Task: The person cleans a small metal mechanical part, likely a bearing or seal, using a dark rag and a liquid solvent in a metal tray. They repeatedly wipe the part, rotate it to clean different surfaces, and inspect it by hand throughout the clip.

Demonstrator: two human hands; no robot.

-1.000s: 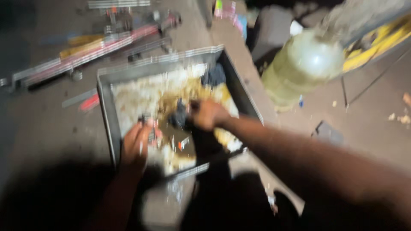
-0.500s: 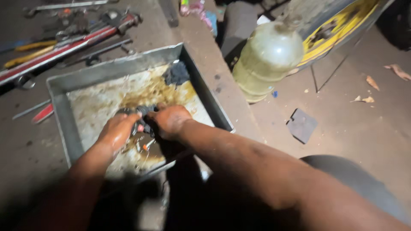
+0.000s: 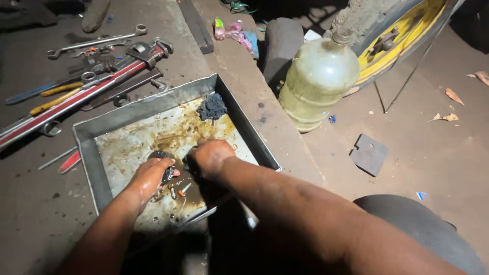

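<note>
Working at centre frame in an oily tray point(image 3: 85, 140), the left hand point(image 3: 150, 175) grasps a dark part point(image 3: 162, 155); the right hand point(image 3: 211, 157) is clenched beside it, its contents hidden.

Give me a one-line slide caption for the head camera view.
Both hands, left hand and right hand, work dark greasy parts in an oily metal tray beside wrenches.

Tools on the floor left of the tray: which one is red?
The long pipe wrench, lying diagonally with a red handle. The spanner above it is bare metal; the screwdrivers beside it have yellow handles.
</note>
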